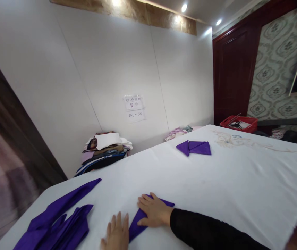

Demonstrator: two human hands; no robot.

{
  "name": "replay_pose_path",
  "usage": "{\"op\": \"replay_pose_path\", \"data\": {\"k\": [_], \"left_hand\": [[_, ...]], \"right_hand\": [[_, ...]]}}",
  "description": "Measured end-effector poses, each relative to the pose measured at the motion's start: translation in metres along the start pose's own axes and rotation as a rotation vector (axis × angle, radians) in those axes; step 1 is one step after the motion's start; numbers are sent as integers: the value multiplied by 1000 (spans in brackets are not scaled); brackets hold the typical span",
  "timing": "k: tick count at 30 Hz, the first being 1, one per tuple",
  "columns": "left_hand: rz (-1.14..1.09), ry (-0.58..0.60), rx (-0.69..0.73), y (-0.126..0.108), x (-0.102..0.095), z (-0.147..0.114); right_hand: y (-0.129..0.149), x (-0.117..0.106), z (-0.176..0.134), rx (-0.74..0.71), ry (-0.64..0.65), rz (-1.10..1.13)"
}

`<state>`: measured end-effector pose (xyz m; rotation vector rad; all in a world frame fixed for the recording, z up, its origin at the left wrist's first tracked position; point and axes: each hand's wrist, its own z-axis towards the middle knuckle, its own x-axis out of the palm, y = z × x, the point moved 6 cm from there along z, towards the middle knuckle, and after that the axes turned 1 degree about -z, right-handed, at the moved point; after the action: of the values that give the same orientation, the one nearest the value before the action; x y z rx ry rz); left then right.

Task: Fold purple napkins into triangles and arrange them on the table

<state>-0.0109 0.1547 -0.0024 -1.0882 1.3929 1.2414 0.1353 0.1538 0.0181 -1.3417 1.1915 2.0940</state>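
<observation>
Presses a smooth purple fabric napkin [135, 224] flat on a white tablecloth [148, 170], near the front, with the bare right hand [153, 210]. Shows a slim folded shape, with straight creased sides and a pointed corner sticking out past the wrist. Lays the right hand palm down across the middle, with fingers spread and thumb apart, pinching nothing. Holds the left hand [117, 232] palm down just beside the lower end, with fingers extended, slightly parted and grasping nothing; cannot tell whether touching the napkin's edge.

Has at left a rumpled heap of purple napkins [70, 225], soft in its folds, with one long pointed end stretching away. Displays farther off, to the right, a fish-shaped folded napkin [200, 148], with triangular tip and flat oblong body. Includes pale, curling embroidery [231, 139] beyond.

Takes in, past the far edge, a stack of folded garments [104, 154] in plaid, white and dark cloth, and a red plastic basket [251, 125] containing black-handled scissors [238, 124]. Ends at smooth white wall panels [112, 62] bearing a handwritten paper sign [134, 103], beside glossy dark-red wood panelling [234, 69] and damask-patterned wallpaper [276, 66]
</observation>
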Motion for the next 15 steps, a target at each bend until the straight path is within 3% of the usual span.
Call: {"op": "replay_pose_path", "data": {"k": [3, 6, 9, 15], "left_hand": [[-94, -41, 118, -40, -18, 7], [-168, 7, 160, -66, -15, 12], [-171, 43, 199, -71, 1, 16], [-221, -2, 176, -62, 16, 22]], "right_hand": [[2, -1, -1, -20, -19, -35], [4, -1, -1, -72, -23, -78], [1, 2, 2, -76, -17, -95], [-11, 6, 3, -26, -3, -72]]}}
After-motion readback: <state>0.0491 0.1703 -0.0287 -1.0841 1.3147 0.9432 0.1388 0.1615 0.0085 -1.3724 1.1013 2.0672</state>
